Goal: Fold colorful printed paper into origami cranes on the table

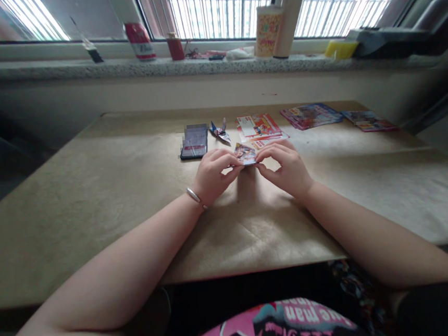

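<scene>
Between my hands is a small piece of folded printed paper [245, 154], held just over the table. My left hand [217, 173] pinches its left edge between thumb and fingers; a silver bangle circles that wrist. On the right edge, my right hand [284, 165] has the same kind of pinch. Just beyond the paper lies a folded paper figure [220, 132] with pointed tips, dark blue and patterned. A phone [195, 142] rests left of it, its screen lit. Red and white printed sheets [258, 126] lie behind my right hand, partly covered by it.
More colourful printed sheets [311, 116] and a smaller stack [371, 120] lie at the table's back right. The table [93, 200] ends at a wall below a stone windowsill [207, 67]. On the sill stand a red can [140, 41], a red bottle [175, 47], a patterned cup [268, 31] and a yellow sponge-like block [341, 49].
</scene>
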The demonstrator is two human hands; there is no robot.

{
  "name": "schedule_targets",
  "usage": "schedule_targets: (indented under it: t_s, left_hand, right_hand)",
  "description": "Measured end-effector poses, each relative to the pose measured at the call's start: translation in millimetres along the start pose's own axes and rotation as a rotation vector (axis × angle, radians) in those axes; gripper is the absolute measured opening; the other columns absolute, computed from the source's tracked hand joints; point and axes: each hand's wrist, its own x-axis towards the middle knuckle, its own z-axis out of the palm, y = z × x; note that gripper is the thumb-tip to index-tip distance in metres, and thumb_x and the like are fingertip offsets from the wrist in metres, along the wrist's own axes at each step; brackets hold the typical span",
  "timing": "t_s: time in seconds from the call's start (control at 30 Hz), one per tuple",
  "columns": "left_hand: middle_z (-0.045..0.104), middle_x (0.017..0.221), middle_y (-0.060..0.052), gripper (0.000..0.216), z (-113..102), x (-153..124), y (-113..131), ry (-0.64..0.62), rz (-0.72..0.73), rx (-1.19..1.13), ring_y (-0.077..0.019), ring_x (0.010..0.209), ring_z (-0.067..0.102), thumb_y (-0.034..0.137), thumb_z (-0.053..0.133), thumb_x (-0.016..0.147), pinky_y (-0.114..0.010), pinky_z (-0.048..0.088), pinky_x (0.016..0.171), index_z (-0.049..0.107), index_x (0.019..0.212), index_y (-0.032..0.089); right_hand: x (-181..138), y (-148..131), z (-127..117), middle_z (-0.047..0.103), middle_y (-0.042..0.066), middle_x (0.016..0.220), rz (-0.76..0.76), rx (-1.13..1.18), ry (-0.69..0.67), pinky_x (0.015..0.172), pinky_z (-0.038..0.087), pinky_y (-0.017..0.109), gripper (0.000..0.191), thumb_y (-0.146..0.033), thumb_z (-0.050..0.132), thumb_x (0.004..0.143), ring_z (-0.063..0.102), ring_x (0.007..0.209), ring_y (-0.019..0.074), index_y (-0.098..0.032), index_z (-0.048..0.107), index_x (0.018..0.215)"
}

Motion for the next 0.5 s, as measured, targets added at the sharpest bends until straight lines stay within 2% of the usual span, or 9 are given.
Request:
schedule_targets:
  t_s: [0.17,0.3,0.5]
  left_hand:
    - [0.066,0.081,-0.001,0.005,0.6,-0.3,1.1,-0.049,0.034,0.109,-0.0144,0.075,0.06,0.024,0.063,0.083,-0.029,0.045,0.075,0.063,0.08,0.02]
    - [0.067,0.079,0.0,0.014,-0.4,0.9,5.3,-0.117,0.094,0.243,-0.0148,0.075,0.059,0.031,0.059,0.088,-0.031,0.042,0.076,0.064,0.078,0.022]
    - [0.068,0.08,0.0,0.024,-2.3,1.4,7.0,-0.099,0.105,0.233,-0.0139,0.075,0.058,0.034,0.056,0.092,-0.032,0.04,0.077,0.064,0.073,0.022]
  right_hand:
    - [0.4,-1.6,0.2,0.072,0.002,0.085,-0.04,-0.048,-0.054,0.089,0.048,0.038,0.006,-0.02,0.062,0.082,0.062,0.092,0.0204,-0.024,0.064,0.079]
    - [0.0,-6.3,0.2,0.072,0.001,0.085,-0.074,-0.081,-0.107,0.092,0.047,0.039,0.006,-0.02,0.062,0.083,0.061,0.096,0.0209,-0.025,0.065,0.08]
    - [0.4,-9.3,0.5,0.072,0.001,0.086,-0.063,-0.047,-0.056,0.089,0.049,0.037,0.004,-0.02,0.063,0.081,0.061,0.094,0.0203,-0.025,0.064,0.082]
